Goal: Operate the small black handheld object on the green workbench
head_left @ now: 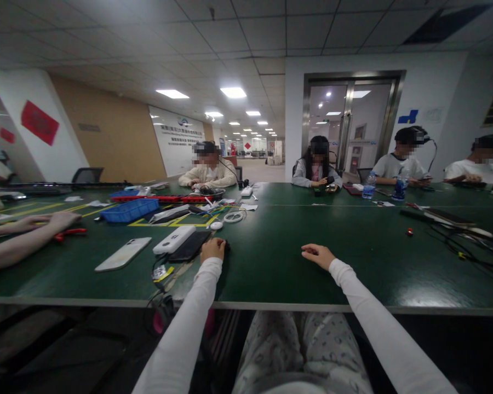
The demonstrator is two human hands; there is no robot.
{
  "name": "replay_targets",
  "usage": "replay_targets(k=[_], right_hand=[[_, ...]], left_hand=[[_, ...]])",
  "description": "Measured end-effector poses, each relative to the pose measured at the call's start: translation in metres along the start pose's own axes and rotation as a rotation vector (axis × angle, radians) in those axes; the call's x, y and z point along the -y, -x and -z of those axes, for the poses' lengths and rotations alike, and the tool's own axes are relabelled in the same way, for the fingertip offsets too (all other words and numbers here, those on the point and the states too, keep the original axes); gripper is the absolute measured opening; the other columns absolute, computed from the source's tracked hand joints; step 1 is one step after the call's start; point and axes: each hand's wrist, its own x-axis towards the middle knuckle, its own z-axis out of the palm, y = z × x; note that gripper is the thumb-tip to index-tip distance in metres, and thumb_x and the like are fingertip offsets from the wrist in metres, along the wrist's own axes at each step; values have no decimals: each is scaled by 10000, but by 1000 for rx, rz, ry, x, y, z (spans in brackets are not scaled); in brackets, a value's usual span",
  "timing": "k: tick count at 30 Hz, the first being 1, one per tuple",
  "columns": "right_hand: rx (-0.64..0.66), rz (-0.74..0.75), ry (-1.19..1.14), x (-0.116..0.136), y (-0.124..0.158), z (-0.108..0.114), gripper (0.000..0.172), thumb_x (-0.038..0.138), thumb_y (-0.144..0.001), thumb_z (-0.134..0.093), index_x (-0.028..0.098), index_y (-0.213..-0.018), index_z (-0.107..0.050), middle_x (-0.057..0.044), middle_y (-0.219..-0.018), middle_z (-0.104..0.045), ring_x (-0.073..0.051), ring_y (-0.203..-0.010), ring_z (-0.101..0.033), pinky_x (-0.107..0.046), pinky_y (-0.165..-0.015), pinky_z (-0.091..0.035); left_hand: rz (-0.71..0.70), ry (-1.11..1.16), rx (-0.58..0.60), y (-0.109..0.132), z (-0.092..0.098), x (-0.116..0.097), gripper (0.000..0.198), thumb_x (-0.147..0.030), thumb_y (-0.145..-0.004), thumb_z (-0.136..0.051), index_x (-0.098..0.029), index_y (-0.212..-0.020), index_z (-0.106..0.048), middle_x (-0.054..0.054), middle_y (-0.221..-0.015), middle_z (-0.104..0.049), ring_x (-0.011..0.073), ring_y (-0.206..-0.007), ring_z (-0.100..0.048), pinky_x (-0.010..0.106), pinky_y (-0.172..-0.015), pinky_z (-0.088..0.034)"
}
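Observation:
My left hand [212, 249] rests on the green table [271, 273] with its fingers curled down. A small black object [227, 247] shows at its right side, mostly covered by the fingers, and its kind is unclear. Just left of that hand lies a black phone-like slab [190, 245], with a white power bank [175, 240] beside it. My right hand [318, 256] is over the table to the right, holding nothing, its fingers loosely bent and apart from the thumb.
A white phone [123, 254] lies at the left. Behind are a blue tray [130, 210], a coiled white cable [234, 217] and red-handled pliers [70, 233] by another person's arm [36, 235]. Black cables [464, 246] and a small red item [410, 232] lie right. Several people sit opposite.

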Motion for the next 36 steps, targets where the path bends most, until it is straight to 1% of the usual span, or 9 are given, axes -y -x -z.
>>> replay_targets(k=[6,10,21,28,36], right_hand=[[-5,4,-2,2,1,0,401,440,-719,-594,198,-1038,-617,-57,-956,-639,-189,-883,-580,-348,-823,-453],[-16,1,-7,2,1,0,383,433,-713,-601,209,-1023,-627,-51,-940,-647,-188,-873,-585,-346,-818,-455],[-43,12,-8,1,1,-2,361,422,-701,-612,215,-995,-644,-43,-909,-658,-187,-851,-590,-344,-813,-455],[-34,1,-6,4,2,-1,363,427,-704,-608,216,-996,-645,-42,-911,-653,-188,-863,-587,-346,-815,-455],[-11,-9,-15,3,1,1,375,431,-707,-605,218,-1015,-635,-44,-922,-640,-186,-864,-579,-353,-813,-455]], left_hand=[[-28,-9,12,-2,-2,0,245,-354,-808,-461,-219,-945,-613,68,-1046,-604,180,-1004,-517,277,-861,-386],[-53,-4,28,-1,-2,-1,256,-373,-807,-456,-238,-965,-606,65,-1063,-589,186,-1014,-505,289,-860,-388],[-79,15,57,3,3,-4,247,-363,-807,-464,-258,-981,-605,55,-1068,-575,182,-1019,-496,287,-864,-392],[-80,-21,77,1,0,-4,270,-401,-813,-449,-272,-992,-603,58,-1065,-573,193,-1016,-492,290,-853,-391],[-101,-31,87,2,-2,-3,263,-373,-823,-433,-274,-985,-614,63,-1079,-558,204,-1047,-477,303,-864,-390]])
